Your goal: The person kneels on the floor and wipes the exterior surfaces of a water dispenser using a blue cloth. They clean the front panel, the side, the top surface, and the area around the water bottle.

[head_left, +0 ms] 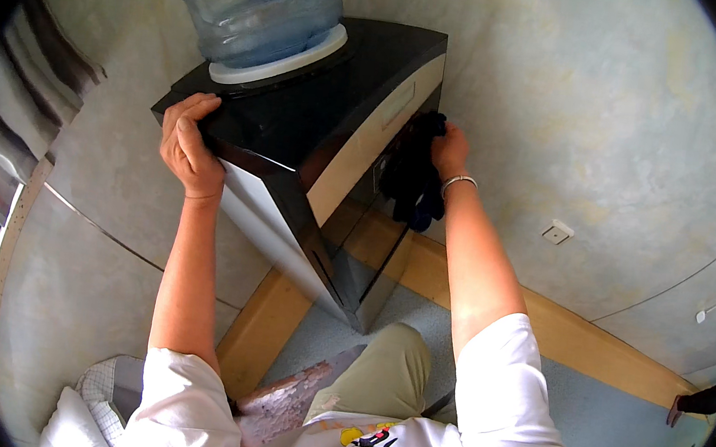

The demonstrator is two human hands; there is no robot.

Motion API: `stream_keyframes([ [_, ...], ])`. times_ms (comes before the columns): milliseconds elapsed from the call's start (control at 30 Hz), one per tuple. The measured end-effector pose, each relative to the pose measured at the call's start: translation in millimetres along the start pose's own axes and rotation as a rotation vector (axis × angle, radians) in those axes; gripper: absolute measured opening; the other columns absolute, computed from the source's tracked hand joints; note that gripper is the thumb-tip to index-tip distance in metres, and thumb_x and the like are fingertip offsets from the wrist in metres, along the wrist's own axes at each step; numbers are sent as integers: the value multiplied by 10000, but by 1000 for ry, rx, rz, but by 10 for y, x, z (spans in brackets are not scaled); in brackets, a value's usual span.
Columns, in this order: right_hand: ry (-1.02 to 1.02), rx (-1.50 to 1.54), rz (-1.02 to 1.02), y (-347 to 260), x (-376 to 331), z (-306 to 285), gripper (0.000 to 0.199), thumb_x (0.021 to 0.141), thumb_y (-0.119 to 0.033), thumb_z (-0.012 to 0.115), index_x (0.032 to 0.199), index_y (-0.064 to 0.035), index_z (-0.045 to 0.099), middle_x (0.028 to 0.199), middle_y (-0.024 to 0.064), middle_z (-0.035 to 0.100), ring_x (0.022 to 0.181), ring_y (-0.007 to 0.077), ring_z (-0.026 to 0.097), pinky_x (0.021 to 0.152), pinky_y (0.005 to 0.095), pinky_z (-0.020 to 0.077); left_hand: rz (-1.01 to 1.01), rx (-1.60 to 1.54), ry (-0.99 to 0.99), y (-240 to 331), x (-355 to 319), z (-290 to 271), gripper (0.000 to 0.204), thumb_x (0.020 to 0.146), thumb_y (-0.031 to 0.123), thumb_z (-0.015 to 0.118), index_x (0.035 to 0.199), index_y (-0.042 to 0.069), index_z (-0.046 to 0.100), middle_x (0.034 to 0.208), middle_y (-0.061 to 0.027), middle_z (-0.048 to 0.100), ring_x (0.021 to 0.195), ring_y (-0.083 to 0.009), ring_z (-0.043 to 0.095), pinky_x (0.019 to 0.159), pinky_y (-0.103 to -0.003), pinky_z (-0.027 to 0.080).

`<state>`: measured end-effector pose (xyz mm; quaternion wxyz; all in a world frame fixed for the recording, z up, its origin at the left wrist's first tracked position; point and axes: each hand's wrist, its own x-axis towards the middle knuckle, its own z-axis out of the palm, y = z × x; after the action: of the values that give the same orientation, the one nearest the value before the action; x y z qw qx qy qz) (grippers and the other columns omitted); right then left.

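Note:
A black-topped water dispenser [281,128] stands in the corner with a big blue water bottle [253,16] upside down on a white collar. At its left edge my left hand [192,141] grips the rim, the fingers bent over the black top. My right hand [450,150] is at the dispenser's front, closed on a bunched black cloth [412,168]. The cloth hangs down before the recess under the cream front panel [376,129] and hides part of it. A bracelet [459,182] circles my right wrist.
To the right, a wall socket [558,233] sits on the mottled wall. A tan skirting [573,333] runs along the blue-grey floor [592,405]. Striped curtains [32,85] hang by the window at left; a white pillow [75,428] lies at lower left.

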<state>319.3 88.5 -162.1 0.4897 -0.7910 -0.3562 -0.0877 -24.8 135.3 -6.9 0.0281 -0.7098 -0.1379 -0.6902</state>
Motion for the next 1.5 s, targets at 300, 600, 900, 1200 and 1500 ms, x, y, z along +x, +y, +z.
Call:
stream_keyframes([
  [300, -91, -99, -23, 14, 13, -34, 186, 701, -53, 583, 870, 13, 626, 855, 255, 599, 832, 418, 574, 728, 438, 469, 35, 14, 6, -20, 23, -21, 438, 928, 218, 300, 787, -11, 646, 862, -128, 640, 850, -241, 566, 808, -328, 414],
  [600, 59, 113, 38, -413, 253, -311, 255, 790, -69, 547, 1022, 5, 627, 1011, 232, 606, 926, 370, 586, 812, 398, 461, 25, 3, 12, -19, 21, -15, 436, 929, 224, 303, 786, -6, 645, 859, -127, 638, 838, -247, 566, 799, -328, 416],
  [900, 232, 151, -290, -907, 309, -664, 296, 750, -28, 551, 1040, -1, 605, 960, 234, 597, 911, 394, 558, 808, 422, 447, 30, -13, 17, -6, 15, -2, 422, 925, 216, 314, 785, -4, 646, 860, -128, 638, 833, -248, 565, 796, -333, 418],
  [1200, 99, 295, -213, -612, -1075, -407, 258, 728, 98, 517, 980, 52, 543, 1008, 231, 542, 975, 408, 519, 836, 378, 430, 31, -3, 30, -4, 23, -6, 397, 913, 183, 317, 780, 2, 644, 861, -115, 640, 834, -249, 569, 797, -327, 419],
  [1500, 75, 478, -442, -1364, -1956, -959, 283, 662, 93, 521, 936, 39, 565, 984, 186, 529, 899, 354, 527, 797, 382, 442, 46, -1, 21, -28, 38, -34, 396, 920, 196, 324, 775, 10, 642, 858, -114, 643, 828, -249, 574, 783, -328, 419],
])
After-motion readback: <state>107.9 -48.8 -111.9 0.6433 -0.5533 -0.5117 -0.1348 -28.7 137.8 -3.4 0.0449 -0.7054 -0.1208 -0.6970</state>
